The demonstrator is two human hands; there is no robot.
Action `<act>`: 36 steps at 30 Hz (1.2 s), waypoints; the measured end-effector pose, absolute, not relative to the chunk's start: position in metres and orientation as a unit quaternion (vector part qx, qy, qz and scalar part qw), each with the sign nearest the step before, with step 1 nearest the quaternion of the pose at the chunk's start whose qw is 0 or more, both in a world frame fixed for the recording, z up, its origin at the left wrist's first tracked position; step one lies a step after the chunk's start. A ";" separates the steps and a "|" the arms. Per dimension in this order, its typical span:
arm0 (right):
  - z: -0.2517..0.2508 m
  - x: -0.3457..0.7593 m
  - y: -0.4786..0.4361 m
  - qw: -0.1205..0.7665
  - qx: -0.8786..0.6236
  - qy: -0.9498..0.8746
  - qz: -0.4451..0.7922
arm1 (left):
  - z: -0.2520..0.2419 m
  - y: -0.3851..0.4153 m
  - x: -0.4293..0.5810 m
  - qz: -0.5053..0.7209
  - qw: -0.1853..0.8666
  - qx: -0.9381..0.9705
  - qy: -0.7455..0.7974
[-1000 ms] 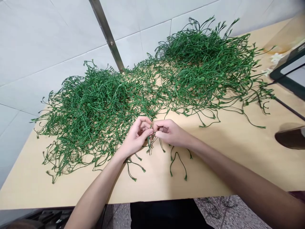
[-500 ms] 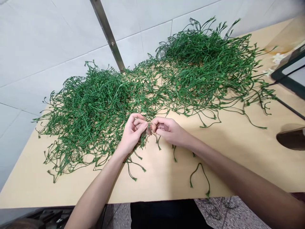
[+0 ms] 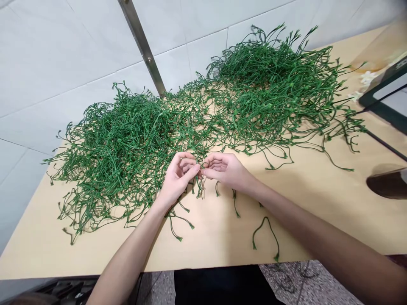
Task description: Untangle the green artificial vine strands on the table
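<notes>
- Two hands, our left hand [image 3: 179, 176] and our right hand [image 3: 227, 169], are meeting at the fingertips in the head view, just above the bare front part of the table [image 3: 197, 248].
- Our left hand is gripping a small bunch of green stems [image 3: 198, 186] between thumb and forefinger; their ends are hanging below the fingertips.
- Our right hand is curling its fingers, its thumb and forefinger pinching a thin green loop [image 3: 205, 164] just beside that bunch.
- Beyond our hands, a left heap [image 3: 127, 135] and a right heap [image 3: 273, 80] of tangled stems are lying on the table, a thinner scatter joining them.
- Near our right forearm, one bent stem [image 3: 266, 217] is lying apart, reaching the table's front edge.
- Farther right, we are seeing white flowers [image 3: 369, 78] beside a dark-framed object [image 3: 375, 95].
- Behind, a metal strip [image 3: 143, 46] is running down the pale tiled wall [image 3: 63, 46].
</notes>
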State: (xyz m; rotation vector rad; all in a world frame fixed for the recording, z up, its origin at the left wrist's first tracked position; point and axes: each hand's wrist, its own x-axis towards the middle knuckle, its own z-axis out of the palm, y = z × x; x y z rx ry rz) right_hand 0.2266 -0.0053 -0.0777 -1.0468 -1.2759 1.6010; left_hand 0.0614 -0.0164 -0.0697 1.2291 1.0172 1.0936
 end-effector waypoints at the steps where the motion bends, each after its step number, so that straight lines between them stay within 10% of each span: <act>1: -0.077 0.227 -0.005 0.413 -0.417 -0.498 0.638 | -0.070 -0.016 0.062 0.467 0.569 0.524 0.428; 36: -0.071 0.238 -0.002 0.360 -0.335 -0.406 0.770 | -0.073 -0.016 0.060 0.481 0.553 0.552 0.398</act>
